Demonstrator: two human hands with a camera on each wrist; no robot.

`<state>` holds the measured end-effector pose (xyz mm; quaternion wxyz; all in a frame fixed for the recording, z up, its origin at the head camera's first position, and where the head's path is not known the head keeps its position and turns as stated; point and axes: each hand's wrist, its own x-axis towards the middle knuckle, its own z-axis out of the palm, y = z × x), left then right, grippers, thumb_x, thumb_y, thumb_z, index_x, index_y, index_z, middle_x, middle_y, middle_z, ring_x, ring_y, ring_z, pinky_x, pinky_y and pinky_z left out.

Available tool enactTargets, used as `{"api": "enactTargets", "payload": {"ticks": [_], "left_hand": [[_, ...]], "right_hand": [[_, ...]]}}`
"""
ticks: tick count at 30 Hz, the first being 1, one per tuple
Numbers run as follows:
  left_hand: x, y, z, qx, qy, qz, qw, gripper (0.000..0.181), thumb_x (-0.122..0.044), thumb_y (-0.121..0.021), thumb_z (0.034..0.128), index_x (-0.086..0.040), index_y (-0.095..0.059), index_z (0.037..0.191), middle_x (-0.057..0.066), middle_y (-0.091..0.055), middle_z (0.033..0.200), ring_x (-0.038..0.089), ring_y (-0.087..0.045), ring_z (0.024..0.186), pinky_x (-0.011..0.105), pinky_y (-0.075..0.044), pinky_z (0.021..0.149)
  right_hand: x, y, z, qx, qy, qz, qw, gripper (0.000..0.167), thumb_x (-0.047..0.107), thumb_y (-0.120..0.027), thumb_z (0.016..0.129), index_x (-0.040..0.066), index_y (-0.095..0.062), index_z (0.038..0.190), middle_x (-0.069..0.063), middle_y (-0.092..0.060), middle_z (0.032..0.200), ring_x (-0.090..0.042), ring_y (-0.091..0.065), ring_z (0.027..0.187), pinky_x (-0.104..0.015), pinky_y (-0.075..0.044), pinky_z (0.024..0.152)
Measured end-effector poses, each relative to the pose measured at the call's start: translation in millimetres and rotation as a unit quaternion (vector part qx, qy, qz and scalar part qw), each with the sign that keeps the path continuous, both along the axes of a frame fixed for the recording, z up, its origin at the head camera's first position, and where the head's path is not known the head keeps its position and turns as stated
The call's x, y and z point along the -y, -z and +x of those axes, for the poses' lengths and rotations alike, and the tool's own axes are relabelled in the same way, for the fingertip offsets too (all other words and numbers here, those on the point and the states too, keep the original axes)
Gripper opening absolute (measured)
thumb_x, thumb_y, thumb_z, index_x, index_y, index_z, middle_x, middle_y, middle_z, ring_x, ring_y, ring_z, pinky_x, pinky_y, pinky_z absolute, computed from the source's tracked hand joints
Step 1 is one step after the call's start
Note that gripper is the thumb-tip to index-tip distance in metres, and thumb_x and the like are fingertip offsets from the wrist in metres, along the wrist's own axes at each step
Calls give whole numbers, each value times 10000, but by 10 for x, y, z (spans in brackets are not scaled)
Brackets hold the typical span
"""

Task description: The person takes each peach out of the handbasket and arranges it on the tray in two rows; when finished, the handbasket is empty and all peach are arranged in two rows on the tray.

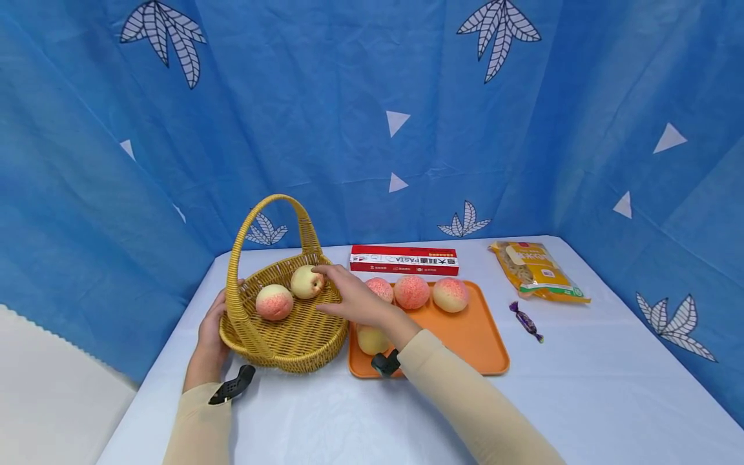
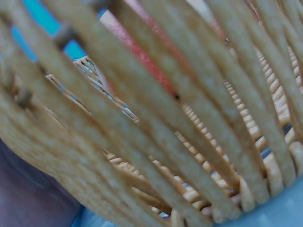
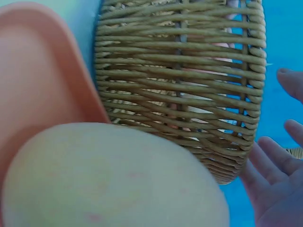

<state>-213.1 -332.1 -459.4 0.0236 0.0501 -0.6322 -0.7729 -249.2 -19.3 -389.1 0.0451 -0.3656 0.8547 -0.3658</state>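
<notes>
A yellow woven basket (image 1: 302, 342) with a tall handle stands on the left of the table. Two pink and cream peaches, one at the left (image 1: 274, 302) and another farther back (image 1: 307, 282), lie inside it. My left hand (image 1: 212, 329) holds the basket's left side at the rim; most of its fingers are hidden behind the weave. Over the basket's right rim reaches my right hand (image 1: 360, 298), its fingers apart and fingertips close to the back peach. Whether they touch it I cannot tell. The right wrist view shows those fingers (image 3: 272, 163) spread, holding nothing.
Right of the basket is an orange tray (image 1: 471, 349) carrying several peaches (image 1: 411, 292), one partly under my right wrist. Behind it lies a red pasta box (image 1: 403, 259). Farther right are a yellow food packet (image 1: 537, 271) and a purple wrapped candy (image 1: 526, 321). Blue curtains surround the table.
</notes>
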Motion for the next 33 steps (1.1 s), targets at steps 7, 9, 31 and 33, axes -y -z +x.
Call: {"api": "enactTargets", "payload": {"ticks": [7, 9, 31, 33], "left_hand": [[28, -3, 1, -4, 68, -4, 10000, 548, -150, -276, 1048, -257, -286, 1585, -71, -213, 1634, 66, -272, 1420, 85, -390, 975], [34, -4, 4, -2, 68, -28, 10000, 555, -146, -270, 1046, -253, -272, 1590, -68, -205, 1642, 64, -262, 1429, 80, -386, 973], [14, 6, -5, 113, -6, -144, 9998, 580, -103, -223, 1036, -298, -295, 1578, -88, -219, 1628, 38, -282, 1394, 90, -373, 970], [12, 3, -10, 103, -3, -169, 9998, 582, -102, -216, 1037, -297, -287, 1581, -88, -209, 1633, 44, -267, 1408, 89, -366, 972]], "right_hand": [[103, -23, -75, 184, -58, 250, 9995, 763, 286, -733, 913, 162, -327, 1546, -131, -427, 1501, -279, -541, 1266, -402, -472, 1053], [140, -25, -99, 107, -42, 452, 9989, 773, 302, -735, 910, 165, -323, 1549, -115, -402, 1533, -271, -504, 1337, -390, -435, 1105], [462, -8, -308, -73, 310, 1398, 9897, 812, 252, -726, 918, 120, -269, 1576, -127, -307, 1601, -259, -390, 1452, -389, -423, 1122], [482, -11, -335, -15, 366, 1424, 9891, 839, 252, -724, 919, 118, -239, 1590, -142, -270, 1626, -279, -316, 1500, -405, -395, 1150]]}}
